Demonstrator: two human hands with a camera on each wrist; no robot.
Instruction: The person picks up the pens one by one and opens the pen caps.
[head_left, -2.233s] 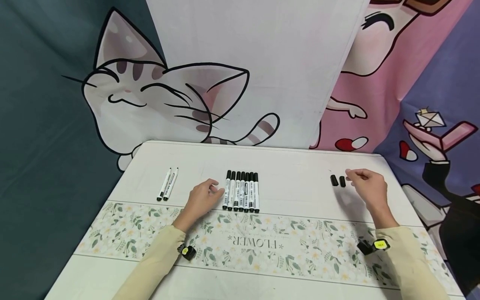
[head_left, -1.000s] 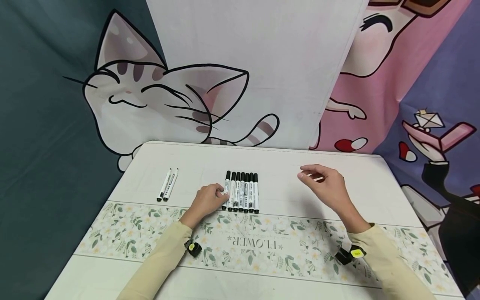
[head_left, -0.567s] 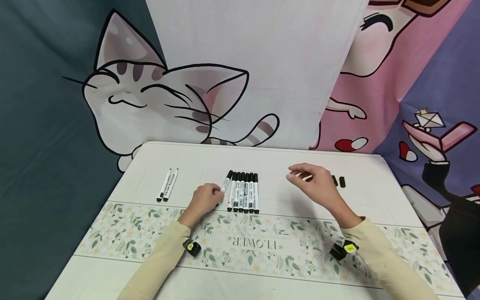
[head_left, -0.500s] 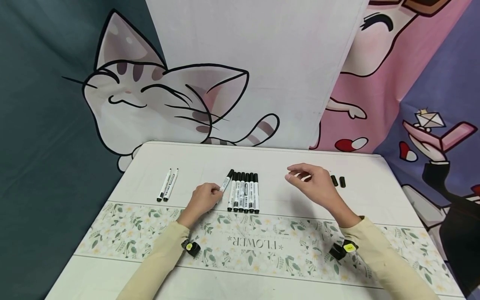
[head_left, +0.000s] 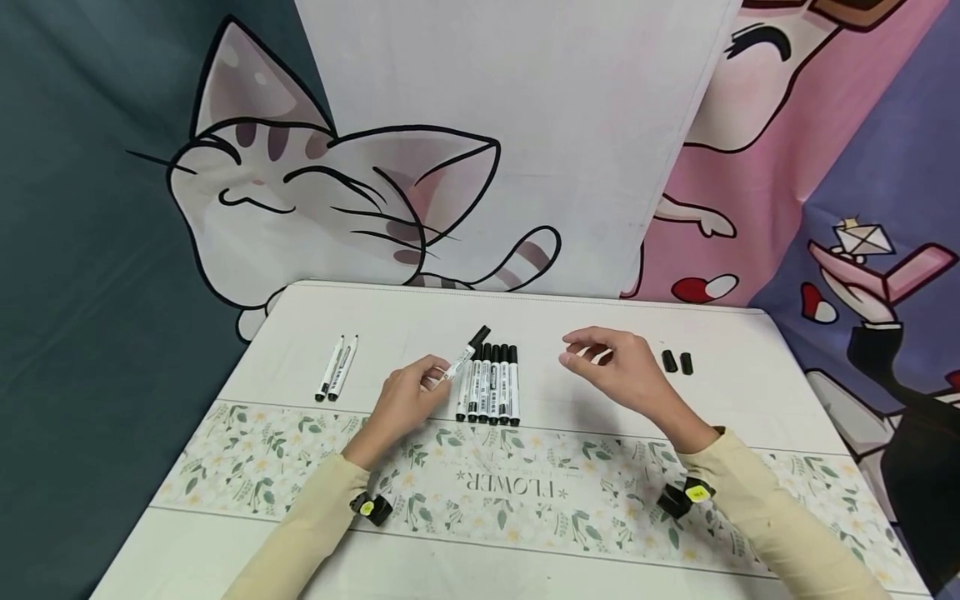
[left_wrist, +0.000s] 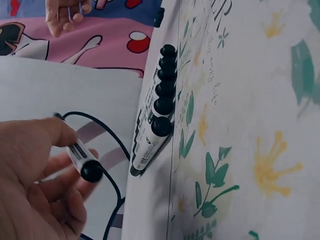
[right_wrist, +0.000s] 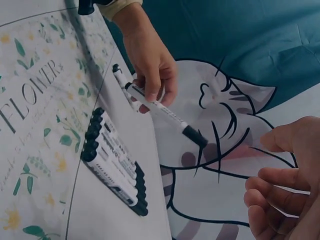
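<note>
My left hand (head_left: 408,400) pinches a capped marker (head_left: 465,357) between thumb and fingers, raised off the table and slanting with its black cap up to the right. In the right wrist view the same marker (right_wrist: 167,114) shows its full length. Just right of that hand, a row of several capped markers (head_left: 491,387) lies side by side, caps pointing away. Over the table to the right of the row, my right hand (head_left: 615,367) hovers with fingers loosely bent and nothing in them. Its thumb and fingers stand apart in the right wrist view.
Two uncapped markers (head_left: 337,368) lie side by side at the left, tips pointing away. Two black marker caps (head_left: 678,362) sit at the right, beyond the right hand. A floral strip (head_left: 510,492) crosses the white table (head_left: 570,312). Printed cloth hangs behind.
My left hand has drawn the leftmost marker out of the row and lifted it, cap up. My right hand has come left from the two caps toward the row.
</note>
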